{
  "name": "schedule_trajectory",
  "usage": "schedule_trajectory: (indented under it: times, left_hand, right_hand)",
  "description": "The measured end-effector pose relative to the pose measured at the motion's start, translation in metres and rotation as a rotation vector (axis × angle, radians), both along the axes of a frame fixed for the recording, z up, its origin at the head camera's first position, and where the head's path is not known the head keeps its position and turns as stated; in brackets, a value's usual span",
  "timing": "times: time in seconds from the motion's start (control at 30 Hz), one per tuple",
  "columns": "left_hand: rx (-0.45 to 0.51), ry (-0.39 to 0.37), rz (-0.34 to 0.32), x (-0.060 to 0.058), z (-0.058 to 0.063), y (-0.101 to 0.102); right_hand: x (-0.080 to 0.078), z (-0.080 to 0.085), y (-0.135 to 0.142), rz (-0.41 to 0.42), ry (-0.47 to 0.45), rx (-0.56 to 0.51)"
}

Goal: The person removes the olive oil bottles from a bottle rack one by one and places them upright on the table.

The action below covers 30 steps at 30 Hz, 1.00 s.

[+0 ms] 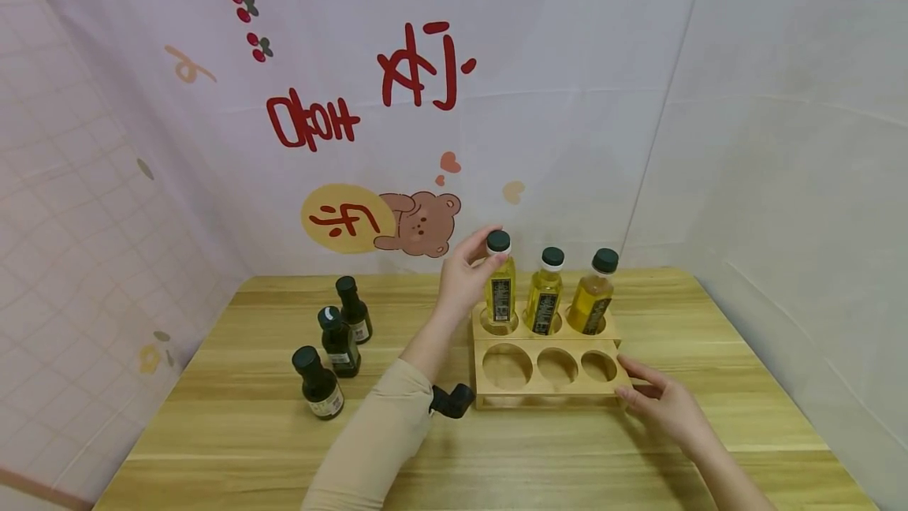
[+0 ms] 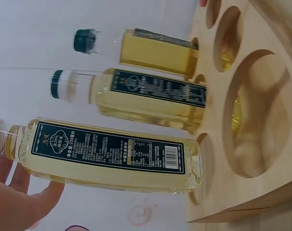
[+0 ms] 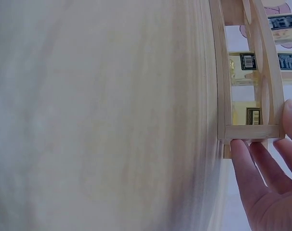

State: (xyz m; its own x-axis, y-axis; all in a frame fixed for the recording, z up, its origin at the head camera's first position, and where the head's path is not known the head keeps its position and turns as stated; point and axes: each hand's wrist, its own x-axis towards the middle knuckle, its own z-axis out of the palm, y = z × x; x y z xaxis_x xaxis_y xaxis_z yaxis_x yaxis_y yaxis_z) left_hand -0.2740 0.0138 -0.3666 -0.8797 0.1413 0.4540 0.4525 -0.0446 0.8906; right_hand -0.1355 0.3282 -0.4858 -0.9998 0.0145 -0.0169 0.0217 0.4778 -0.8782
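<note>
Bottle [image 1: 501, 281]: label [image 2: 107, 147] seemingly reads "250毫升"; left grip [image 1: 464, 281] pinches neck [image 2: 12, 142], right grip [image 1: 660, 404] holds rack [image 1: 560, 386].

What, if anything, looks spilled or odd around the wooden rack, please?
Nothing looks spilled or damaged. Only the leftmost yellow bottle stands out: its base isn't sunk into the rack, unlike the middle bottle and right bottle, but the left grip holds it.

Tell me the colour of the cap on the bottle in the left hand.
The cap is dark green; it shows best in the head view.
</note>
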Motion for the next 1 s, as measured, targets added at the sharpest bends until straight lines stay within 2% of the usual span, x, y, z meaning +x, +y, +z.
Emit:
schedule_trajectory:
  times: [0.2,0.5,0.7,1.0]
  left_hand:
    - [0.026,0.052,-0.003,0.005,0.015,-0.01]
    - [-0.061,0.05,0.004,0.01,0.025,-0.032]
    - [-0.085,0.015,0.029,0.008,0.023,-0.049]
    - [-0.074,-0.052,0.084,0.004,0.012,-0.075]
  right_hand:
    - [0.0,0.001,0.0,0.0,0.001,0.009]
    - [0.001,0.001,-0.001,-0.006,-0.005,-0.006]
    - [0.001,0.001,-0.001,-0.009,-0.005,-0.021]
    - [0.001,0.001,-0.002,-0.01,-0.012,-0.042]
